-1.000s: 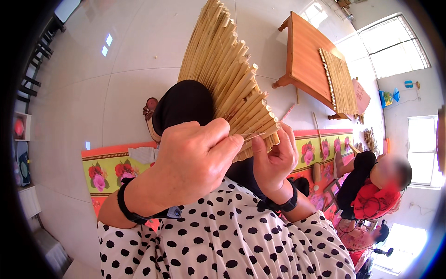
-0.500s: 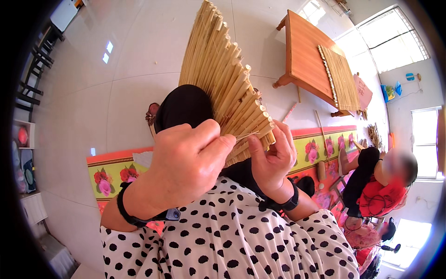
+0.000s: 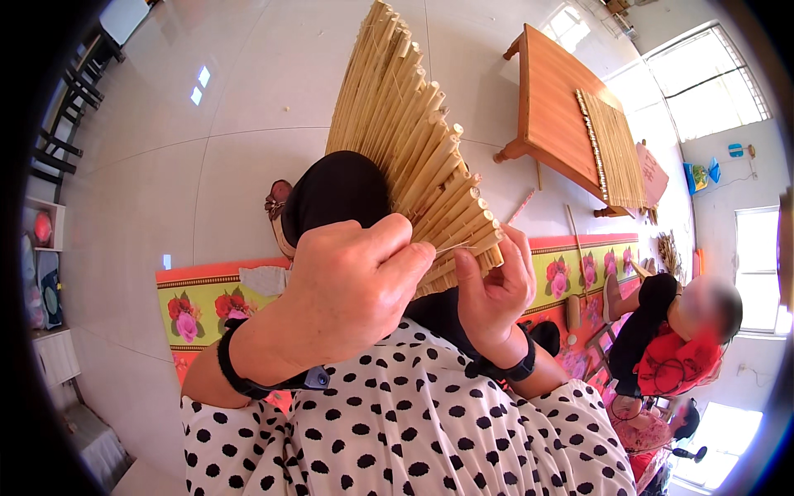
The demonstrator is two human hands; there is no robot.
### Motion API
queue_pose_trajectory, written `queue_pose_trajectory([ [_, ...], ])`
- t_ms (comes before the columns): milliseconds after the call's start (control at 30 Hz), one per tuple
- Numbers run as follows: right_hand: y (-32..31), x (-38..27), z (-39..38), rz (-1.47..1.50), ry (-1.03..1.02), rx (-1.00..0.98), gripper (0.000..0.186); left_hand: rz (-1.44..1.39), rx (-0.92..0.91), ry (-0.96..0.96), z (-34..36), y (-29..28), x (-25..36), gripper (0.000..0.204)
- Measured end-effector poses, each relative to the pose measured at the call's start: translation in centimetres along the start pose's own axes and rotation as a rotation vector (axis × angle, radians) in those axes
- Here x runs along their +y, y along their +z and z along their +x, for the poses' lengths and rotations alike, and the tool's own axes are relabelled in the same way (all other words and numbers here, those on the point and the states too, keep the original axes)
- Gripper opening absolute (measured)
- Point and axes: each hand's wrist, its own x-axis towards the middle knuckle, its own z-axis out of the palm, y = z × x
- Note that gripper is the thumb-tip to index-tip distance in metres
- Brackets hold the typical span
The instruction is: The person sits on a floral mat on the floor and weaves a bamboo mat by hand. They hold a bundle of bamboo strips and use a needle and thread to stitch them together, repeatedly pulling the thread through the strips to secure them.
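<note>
Currently, the left hand [image 3: 347,269] sits near the middle of the frame with thumb and forefinger pressed together on a thin string [image 3: 453,247]. That string stretches right, toward the lower corner of a mat of straw-coloured sticks [image 3: 405,149]. The mat slants from the top centre of the frame down to just right of the middle, its cut stick ends forming a stepped edge along the right side. At that lower corner is the right hand [image 3: 500,289], its thumb in front and its fingers beside and behind the last sticks; whether they are clamped on the mat, I cannot tell.

Left of the mat, a black-clad knee [image 3: 335,198] shows above the left hand. Each wrist wears a dark band, and a white shirt with black dots [image 3: 397,438] fills the bottom centre. Behind the arms a flowered cloth [image 3: 207,289] crosses the frame from left to right, with a pale rag [image 3: 263,279] at its upper edge on the left.

At upper right stands a wooden table [image 3: 550,116] bearing another stick mat [image 3: 612,149]. At lower right, a person in red [image 3: 678,364] sits beside the flowered cloth.
</note>
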Motion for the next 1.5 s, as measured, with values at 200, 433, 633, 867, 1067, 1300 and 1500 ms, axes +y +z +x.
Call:
queue_pose_trajectory([
  [200, -0.1, -0.1, -0.2, -0.009, -0.01, -0.015, 0.046, -0.008, -0.034, -0.005, -0.1, -0.1, -0.2, 0.017],
  [433, 0.9, 0.0, 0.1, 0.148, -0.268, -0.092, 0.056, -0.121, -0.05, -0.075, -1.1, -1.5, -0.3, 0.015],
  [633, 2.3, -0.3, 0.0, 0.461, -0.348, -0.233, 0.066, -0.102, -0.118, -0.175, -3.0, -4.0, -0.5, 0.017],
  [867, 4.9, -1.2, -0.1, 0.725, -0.376, -0.29, 0.065, 0.062, -0.144, -0.288, -5.6, -6.8, 0.3, 0.018],
  [1067, 6.1, -1.2, 0.3, 0.842, -0.386, -0.347, 0.071, 0.135, -0.146, -0.311, -6.1, -7.7, 0.8, 0.019],
  [1300, 5.4, -0.8, 1.1, 0.903, -0.365, -0.4, 0.072, 0.167, -0.132, -0.295, -5.4, -7.1, 1.1, 0.02],
  [1500, 4.8, -0.3, 1.4, 0.805, -0.369, -0.31, 0.068, 0.184, -0.241, -0.283, -3.1, -6.9, 0.9, 0.023],
])
